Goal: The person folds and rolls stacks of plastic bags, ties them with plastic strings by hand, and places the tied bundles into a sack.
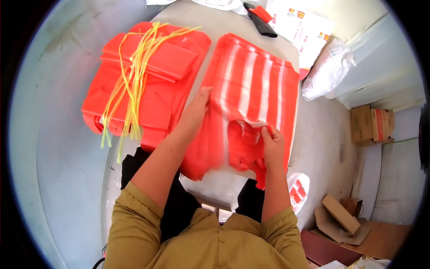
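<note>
A stack of red plastic bags (251, 76) with pale lengthwise stripes lies in front of me, its near end showing a rounded cut-out between handle-like flaps. My right hand (272, 145) pinches the edge of the top plastic bag beside that cut-out, where the film is lifted and crumpled. Along the stack's left edge rests my left hand (195, 112), fingers stretched out against the plastic; the thumb is not clearly visible. To the left lies a second pile of folded red bags (156, 96). Yellow plastic ties (136, 74) are draped in a loose bunch over it.
Both piles sit on a grey table (204, 20). A black-and-red item (262, 22) lies at its far edge, near white printed sacks (298, 29). Cardboard boxes (371, 125) stand at the right. An opened carton (338, 219) lies on a brown surface, lower right.
</note>
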Available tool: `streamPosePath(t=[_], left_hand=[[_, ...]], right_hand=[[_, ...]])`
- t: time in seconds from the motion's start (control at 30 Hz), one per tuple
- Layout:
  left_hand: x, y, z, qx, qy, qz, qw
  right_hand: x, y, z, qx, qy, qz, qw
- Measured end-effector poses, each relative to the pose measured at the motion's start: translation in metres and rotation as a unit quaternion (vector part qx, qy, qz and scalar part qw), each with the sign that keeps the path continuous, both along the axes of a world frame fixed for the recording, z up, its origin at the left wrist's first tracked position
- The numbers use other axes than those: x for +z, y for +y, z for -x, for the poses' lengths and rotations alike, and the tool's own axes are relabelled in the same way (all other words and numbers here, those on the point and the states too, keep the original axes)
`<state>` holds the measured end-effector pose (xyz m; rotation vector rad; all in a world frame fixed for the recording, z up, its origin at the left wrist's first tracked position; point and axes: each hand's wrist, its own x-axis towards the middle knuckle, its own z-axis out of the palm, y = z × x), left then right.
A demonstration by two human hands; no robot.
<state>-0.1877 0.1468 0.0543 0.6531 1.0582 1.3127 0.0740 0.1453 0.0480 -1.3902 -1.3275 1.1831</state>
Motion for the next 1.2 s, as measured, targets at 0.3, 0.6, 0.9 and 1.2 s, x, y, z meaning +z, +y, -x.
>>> streamPosePath(t=[0.3, 0.6, 0.9, 1.2], left_hand=[[0.013, 0.001, -0.006, -0.007, -0.049, -0.026, 0.998], [0.019, -0.019, -0.009, -0.088, 0.233, 0.039, 0.968], [0.021, -0.057, 0.015, -0.198, 0.256, 0.022, 0.946], [0.049, -0.02, -0.017, -0.212, 0.366, 0.009, 0.906]], right_hand=[[-0.008, 0.004, -0.003, -0.02, 0.074, 0.005, 0.997], [-0.016, -0.001, -0.008, -0.015, 0.026, 0.031, 0.999], [-0.019, -0.03, -0.007, 0.137, -0.408, -0.332, 0.839], [-0.023, -0.033, -0.007, 0.152, -0.431, -0.321, 0.83]])
